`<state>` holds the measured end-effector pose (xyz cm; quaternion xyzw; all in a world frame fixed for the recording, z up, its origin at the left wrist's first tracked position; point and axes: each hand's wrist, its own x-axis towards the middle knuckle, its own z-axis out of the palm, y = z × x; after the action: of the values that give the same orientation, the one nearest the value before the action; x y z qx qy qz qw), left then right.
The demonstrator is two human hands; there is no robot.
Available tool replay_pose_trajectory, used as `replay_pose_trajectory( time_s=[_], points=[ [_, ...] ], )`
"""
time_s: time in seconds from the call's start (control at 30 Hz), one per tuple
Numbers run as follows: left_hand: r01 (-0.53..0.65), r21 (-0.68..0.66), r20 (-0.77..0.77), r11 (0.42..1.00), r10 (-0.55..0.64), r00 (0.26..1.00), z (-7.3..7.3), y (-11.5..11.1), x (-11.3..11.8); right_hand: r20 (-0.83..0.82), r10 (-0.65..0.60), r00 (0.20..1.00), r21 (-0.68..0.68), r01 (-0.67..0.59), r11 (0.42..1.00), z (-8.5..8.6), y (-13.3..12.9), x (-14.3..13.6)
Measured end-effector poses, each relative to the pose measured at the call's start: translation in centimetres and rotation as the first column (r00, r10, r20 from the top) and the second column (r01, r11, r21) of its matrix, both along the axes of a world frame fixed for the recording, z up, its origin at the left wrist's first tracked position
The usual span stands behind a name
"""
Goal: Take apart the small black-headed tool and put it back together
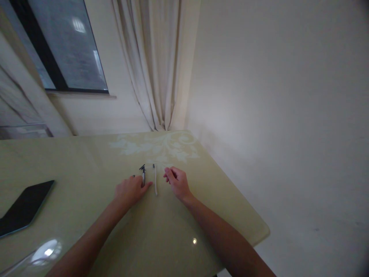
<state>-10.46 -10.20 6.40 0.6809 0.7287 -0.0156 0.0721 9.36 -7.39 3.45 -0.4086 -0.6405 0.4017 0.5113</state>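
My left hand (130, 190) rests palm down on the table, its thumb stretched out to the right and its other fingers mostly hidden. Between thumb and forefinger lies what looks like a razor (143, 177), with a dark head and a pale, shiny handle. A small dark bit shows at the far edge of this hand; its kind is unclear. Just right of the thumb is a white toothbrush (156, 181) with dark bristles at its far end. My right hand (178, 181) is closed to the right of the toothbrush, apart from it. Its curled fingers hide whatever may be inside.
The glossy pale-green table (213, 200) has a leaf pattern at its far end. A dark flat tablet-like object (27, 207) lies at the left. Beyond the table are a curtain (155, 69) and a window (72, 46); a white wall (276, 115) runs along the right.
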Motion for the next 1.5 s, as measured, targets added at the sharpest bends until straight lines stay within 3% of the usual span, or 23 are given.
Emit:
replay_pose_trajectory(
  time_s=[0.27, 0.47, 0.63, 0.8, 0.97, 1.03, 1.17, 1.3, 1.4, 1.5],
  points=[
    [-0.058, 0.010, -0.045, 0.998, 0.058, 0.997, -0.7, -0.1, 0.6, 0.004, 0.018, 1.000, -0.010, -0.018, 1.000, 0.0, -0.1, -0.1],
    [-0.081, 0.072, -0.023, 0.994, 0.083, 0.996, 0.7, 0.0, 0.3, -0.008, 0.027, 1.000, -0.030, -0.027, 0.999, 0.3, -0.2, -0.1],
    [0.099, 0.249, 0.083, 0.963, -0.123, 0.989, 1.7, -1.2, 2.6, -0.072, 0.018, 0.997, -0.054, -0.022, 0.998, 0.6, -0.2, -0.5],
    [0.249, 0.233, 0.162, 0.940, -0.290, 0.943, 1.5, -2.5, 4.7, -0.217, 0.059, 0.974, -0.032, -0.067, 0.997, 1.5, -0.9, -0.8],
    [0.376, 0.206, 0.345, 0.903, -0.427, 0.836, 2.0, -1.4, 2.2, -0.245, 0.140, 0.960, -0.021, -0.149, 0.989, 2.2, -1.4, -0.6],
    [0.357, 0.270, 0.426, 0.894, -0.443, 0.789, 2.8, -0.8, 0.8, -0.301, 0.226, 0.926, -0.027, -0.246, 0.969, 2.3, -1.6, -0.6],
    [0.253, 0.401, 0.638, 0.880, -0.467, 0.612, 5.0, -0.8, -1.3, -0.419, 0.352, 0.837, -0.073, -0.417, 0.906, 2.6, -2.3, -0.8],
    [0.262, 0.388, 0.728, 0.884, -0.468, 0.501, 6.3, -1.7, -1.7, -0.412, 0.423, 0.807, -0.105, -0.503, 0.858, 3.2, -3.3, -0.8],
    [0.334, 0.336, 0.798, 0.881, -0.454, 0.396, 6.3, -2.1, -1.5, -0.416, 0.460, 0.784, -0.104, -0.544, 0.833, 3.4, -3.6, -0.7],
    [0.325, 0.308, 0.847, 0.894, -0.413, 0.333, 6.1, -2.1, -1.3, -0.423, 0.495, 0.759, -0.084, -0.577, 0.813, 3.2, -3.5, -0.6]
  ],
)
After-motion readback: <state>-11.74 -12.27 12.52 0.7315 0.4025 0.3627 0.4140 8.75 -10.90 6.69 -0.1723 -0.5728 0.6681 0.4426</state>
